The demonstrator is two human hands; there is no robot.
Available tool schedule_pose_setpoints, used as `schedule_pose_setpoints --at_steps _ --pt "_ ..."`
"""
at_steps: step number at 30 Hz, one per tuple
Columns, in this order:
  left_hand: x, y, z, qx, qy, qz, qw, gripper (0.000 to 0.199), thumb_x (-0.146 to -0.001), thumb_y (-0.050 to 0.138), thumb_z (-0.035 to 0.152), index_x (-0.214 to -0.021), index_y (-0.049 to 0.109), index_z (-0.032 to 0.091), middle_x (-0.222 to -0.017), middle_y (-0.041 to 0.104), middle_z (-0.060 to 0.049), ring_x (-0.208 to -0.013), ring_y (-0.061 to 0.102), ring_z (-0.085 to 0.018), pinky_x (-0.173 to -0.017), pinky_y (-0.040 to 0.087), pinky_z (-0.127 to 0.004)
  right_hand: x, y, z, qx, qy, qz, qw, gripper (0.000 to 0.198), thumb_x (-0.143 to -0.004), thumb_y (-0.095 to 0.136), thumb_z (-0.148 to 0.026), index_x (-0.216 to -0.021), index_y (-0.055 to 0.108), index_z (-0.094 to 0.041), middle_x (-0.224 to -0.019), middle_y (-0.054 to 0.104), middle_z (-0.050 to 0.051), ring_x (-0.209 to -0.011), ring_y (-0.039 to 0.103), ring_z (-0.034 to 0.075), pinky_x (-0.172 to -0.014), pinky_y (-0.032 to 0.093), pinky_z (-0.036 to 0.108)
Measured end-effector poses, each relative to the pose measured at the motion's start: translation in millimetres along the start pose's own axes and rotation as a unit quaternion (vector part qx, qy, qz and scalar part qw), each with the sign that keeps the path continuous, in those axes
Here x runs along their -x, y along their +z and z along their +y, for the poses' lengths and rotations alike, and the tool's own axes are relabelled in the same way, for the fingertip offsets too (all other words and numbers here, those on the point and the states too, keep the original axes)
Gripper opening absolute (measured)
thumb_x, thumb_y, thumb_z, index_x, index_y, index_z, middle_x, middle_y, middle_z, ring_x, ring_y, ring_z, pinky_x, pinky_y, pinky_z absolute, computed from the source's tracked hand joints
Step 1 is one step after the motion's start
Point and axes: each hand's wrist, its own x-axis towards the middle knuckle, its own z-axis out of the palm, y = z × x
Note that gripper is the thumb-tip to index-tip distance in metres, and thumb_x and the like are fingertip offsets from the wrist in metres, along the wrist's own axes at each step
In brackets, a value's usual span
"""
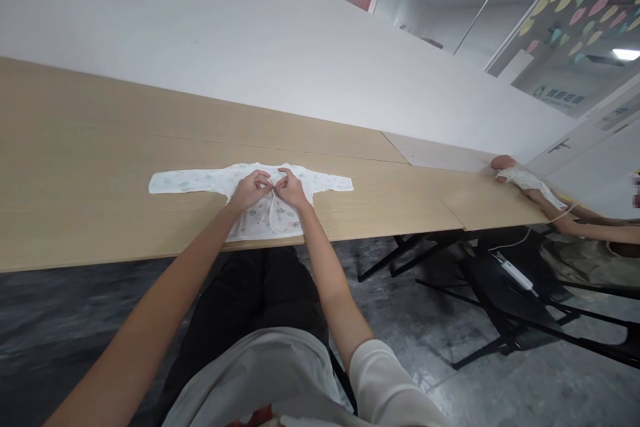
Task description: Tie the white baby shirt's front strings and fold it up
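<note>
A white baby shirt [255, 220] with small printed figures lies spread on the wooden table, its two sleeves stretched out to the sides. My left hand [251, 188] and my right hand [290, 187] meet over the upper middle of its front opening. Each hand has thumb and fingers pinched at the shirt's front edge, near the neckline. What sits right between the fingertips, cloth or a fastener, is too small to make out. The lower front hangs near the table's front edge.
The long wooden table [90, 147] runs along a white partition [200, 33]. At the far right, another person's arms [585, 227] reach to a doll [530, 180] in white clothing. A black folding chair [505, 300] bears a white power strip [517, 275] with a cable.
</note>
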Motion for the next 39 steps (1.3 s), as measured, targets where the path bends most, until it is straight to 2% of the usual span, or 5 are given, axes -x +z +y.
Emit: schedule_pose_setpoints --at_steps 11,16,22,30,39 --pt "1.5 -1.2 0.5 -0.058 -0.005 -0.019 0.998 0.043 -0.069 0.057 0.035 -0.108 0.058 0.019 -0.083 0.072 -0.002 -0.062 0.053 -0.016 -0.064 0.043 -0.029 -2.6 0.9 3.4 -0.03 0.042 0.009 0.999 0.046 -0.068 0.058 -0.008 -0.112 0.056 -0.021 -0.074 0.063 -0.008 -0.072 0.062 0.012 -0.079 0.053 0.026" --pt "-2.1 -3.0 -2.5 -0.131 0.027 -0.035 0.99 0.034 -0.071 0.055 0.031 -0.099 0.069 0.02 -0.089 0.075 -0.004 -0.071 0.06 -0.019 -0.075 0.047 -0.032 -1.2 -3.2 1.5 -0.04 0.074 0.001 0.996 0.035 -0.069 0.061 -0.009 -0.102 0.062 -0.019 -0.072 0.064 -0.006 -0.069 0.063 0.012 -0.075 0.053 0.025" --pt "-1.9 -4.1 -0.7 -0.249 0.053 -0.024 0.967 0.038 -0.08 0.049 0.027 -0.102 0.079 0.018 -0.097 0.077 -0.01 -0.091 0.067 -0.027 -0.09 0.048 -0.037 0.5 -5.6 -0.9 0.04 0.049 0.004 0.998 0.01 -0.078 0.062 -0.011 -0.075 0.069 -0.017 -0.076 0.072 0.002 -0.078 0.067 0.015 -0.079 0.052 0.024" --pt "1.1 -6.0 3.3 -0.34 0.067 -0.052 0.937 0.042 -0.087 0.047 0.033 -0.112 0.078 0.021 -0.111 0.073 -0.014 -0.107 0.063 -0.033 -0.094 0.047 -0.044 2.6 -5.5 -4.3 0.114 0.017 -0.024 0.993 0.017 -0.083 0.061 -0.009 -0.086 0.077 -0.016 -0.08 0.075 0.002 -0.08 0.068 0.015 -0.078 0.049 0.021" --pt "5.1 -3.6 -2.7 -0.318 0.096 -0.048 0.942 0.039 -0.089 0.046 0.03 -0.115 0.076 0.026 -0.114 0.067 -0.015 -0.112 0.057 -0.034 -0.097 0.043 -0.049 7.0 -3.9 -4.7 0.185 -0.04 -0.029 0.981 0.019 -0.085 0.059 -0.009 -0.086 0.076 -0.018 -0.08 0.072 0.003 -0.08 0.064 0.017 -0.082 0.048 0.024"
